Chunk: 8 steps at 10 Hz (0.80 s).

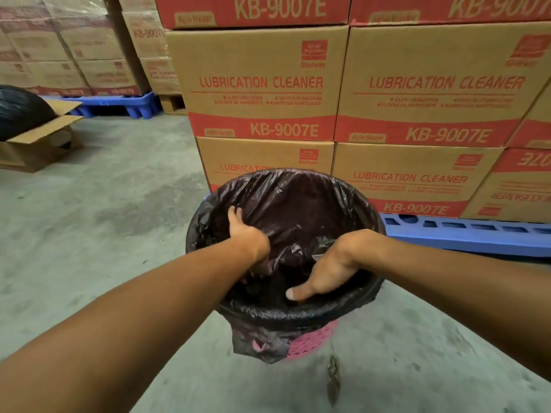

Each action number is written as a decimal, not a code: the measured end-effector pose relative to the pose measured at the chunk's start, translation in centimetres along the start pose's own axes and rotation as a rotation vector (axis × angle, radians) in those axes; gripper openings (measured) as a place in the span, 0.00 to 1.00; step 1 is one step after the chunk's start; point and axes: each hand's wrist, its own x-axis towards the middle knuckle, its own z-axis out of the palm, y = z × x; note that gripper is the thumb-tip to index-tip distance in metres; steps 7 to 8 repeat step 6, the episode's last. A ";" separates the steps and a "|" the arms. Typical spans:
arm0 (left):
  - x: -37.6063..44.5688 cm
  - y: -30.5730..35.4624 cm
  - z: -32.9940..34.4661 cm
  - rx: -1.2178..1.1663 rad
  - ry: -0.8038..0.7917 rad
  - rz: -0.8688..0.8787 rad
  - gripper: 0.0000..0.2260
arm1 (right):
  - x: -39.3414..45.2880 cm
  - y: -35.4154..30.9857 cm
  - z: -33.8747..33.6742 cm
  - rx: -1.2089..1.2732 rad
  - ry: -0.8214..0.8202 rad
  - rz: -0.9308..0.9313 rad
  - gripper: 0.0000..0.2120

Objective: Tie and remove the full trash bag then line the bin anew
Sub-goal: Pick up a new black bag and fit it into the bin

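Note:
A pink perforated bin (307, 342) stands on the concrete floor in front of me. A black trash bag (298, 201) lines it, with its edge folded down over the rim all around. Both my hands are inside the bin's mouth. My left hand (249, 234) presses flat against the liner at the left inner wall, fingers spread. My right hand (331, 268) lies against the near right rim, thumb pointing left, its fingers hidden behind the plastic. A full black bag (21, 111) sits at the far left.
Stacked cardboard boxes (262, 81) on a blue pallet (465, 234) stand right behind the bin. An open carton (38, 144) lies at the left by the full bag. A scrap of litter (333, 380) lies on the floor near the bin.

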 end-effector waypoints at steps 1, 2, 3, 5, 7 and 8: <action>-0.6 -0.7 0.7 -0.031 0.039 -0.029 0.31 | -0.9 -0.2 0.8 0.025 -0.115 -0.021 0.25; -0.6 -0.5 1.5 -0.063 0.066 -0.065 0.27 | -0.7 0.0 0.6 0.005 -0.117 -0.019 0.18; -1.0 -0.7 1.2 -0.108 0.046 -0.044 0.29 | -0.6 0.1 0.7 0.004 -0.049 -0.068 0.16; -3.8 -1.6 -1.8 -1.135 0.463 0.046 0.14 | -3.8 1.8 1.7 -0.015 0.865 -0.247 0.12; -7.7 -1.7 -1.8 -1.378 0.824 0.226 0.08 | -7.9 1.9 4.4 -0.134 1.085 -0.325 0.10; -7.7 -1.7 -1.8 -1.378 0.824 0.226 0.08 | -7.9 1.9 4.4 -0.134 1.085 -0.325 0.10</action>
